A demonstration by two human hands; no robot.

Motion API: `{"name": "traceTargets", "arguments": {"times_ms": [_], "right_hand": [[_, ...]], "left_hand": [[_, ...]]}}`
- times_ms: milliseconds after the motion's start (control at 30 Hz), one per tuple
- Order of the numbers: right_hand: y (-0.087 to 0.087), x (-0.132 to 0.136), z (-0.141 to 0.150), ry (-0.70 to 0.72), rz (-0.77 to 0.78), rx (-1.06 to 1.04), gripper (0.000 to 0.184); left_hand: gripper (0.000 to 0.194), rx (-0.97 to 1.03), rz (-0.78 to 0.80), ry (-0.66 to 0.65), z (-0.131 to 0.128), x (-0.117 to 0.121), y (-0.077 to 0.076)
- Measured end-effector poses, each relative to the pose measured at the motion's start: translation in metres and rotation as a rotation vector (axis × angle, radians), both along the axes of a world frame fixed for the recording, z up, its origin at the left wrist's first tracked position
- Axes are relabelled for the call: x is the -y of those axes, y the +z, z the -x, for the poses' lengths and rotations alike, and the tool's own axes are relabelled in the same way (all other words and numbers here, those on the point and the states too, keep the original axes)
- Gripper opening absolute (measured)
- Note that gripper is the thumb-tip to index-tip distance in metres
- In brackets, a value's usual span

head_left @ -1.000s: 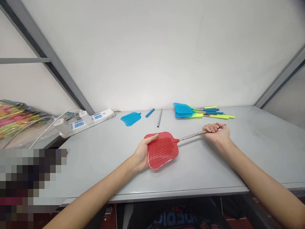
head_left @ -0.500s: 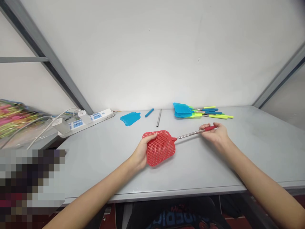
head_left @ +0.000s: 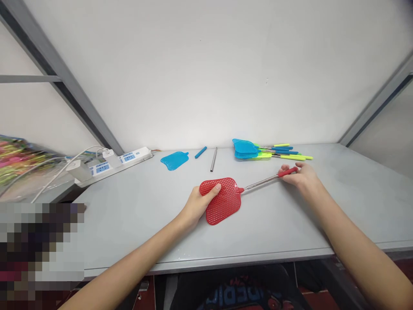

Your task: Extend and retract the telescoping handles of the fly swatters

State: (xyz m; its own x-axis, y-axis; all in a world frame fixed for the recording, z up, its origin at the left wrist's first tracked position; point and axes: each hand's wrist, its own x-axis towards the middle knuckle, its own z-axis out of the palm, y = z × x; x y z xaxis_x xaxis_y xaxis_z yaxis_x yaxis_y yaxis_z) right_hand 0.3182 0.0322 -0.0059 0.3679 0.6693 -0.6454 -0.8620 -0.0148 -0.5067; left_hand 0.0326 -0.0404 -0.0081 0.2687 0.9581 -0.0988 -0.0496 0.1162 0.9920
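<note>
Red fly swatter (head_left: 225, 201): lying flat on grey worktop (head_left: 129, 224), steel handle (head_left: 261, 182) angling right.
Left hand (head_left: 201, 206): pinching swatter's mesh head, thumb on top.
Right hand (head_left: 300, 177): fingers (head_left: 285, 168) curling loosely, touching red grip (head_left: 287, 172).
Farther back: blue mesh head (head_left: 174, 160), blue tube (head_left: 200, 152), steel rod (head_left: 213, 159) lying separately; blue and green swatters (head_left: 245, 149) stacking; power strip (head_left: 119, 165) sitting left.

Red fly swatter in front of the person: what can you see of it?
The red plastic fly swatter has a rounded-rectangular mesh head, a thin metal shaft and a red grip. It lies on the grey table, its shaft angled up to the right. The left hand covers the head's left edge, thumb on top; the right hand is at the grip.
</note>
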Motion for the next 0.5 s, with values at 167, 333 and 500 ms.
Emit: {"name": "traceTargets", "arguments": {"times_ms": [167, 333, 500], "right_hand": [[-0.004, -0.003, 0.006, -0.024, -0.065, -0.038, 0.015], [-0.012, -0.001, 0.021, -0.045, -0.200, -0.040, 0.021], [-0.017, 0.006, 0.032, -0.109, -0.283, -0.015, 0.024]], "left_hand": [[0.031, 0.132, 0.061, 0.130, 0.003, -0.003, 0.001], [0.035, 0.106, 0.088, 0.262, 0.007, -0.006, -0.002], [0.037, 0.044, 0.067, 0.327, 0.013, -0.009, -0.004]]}}
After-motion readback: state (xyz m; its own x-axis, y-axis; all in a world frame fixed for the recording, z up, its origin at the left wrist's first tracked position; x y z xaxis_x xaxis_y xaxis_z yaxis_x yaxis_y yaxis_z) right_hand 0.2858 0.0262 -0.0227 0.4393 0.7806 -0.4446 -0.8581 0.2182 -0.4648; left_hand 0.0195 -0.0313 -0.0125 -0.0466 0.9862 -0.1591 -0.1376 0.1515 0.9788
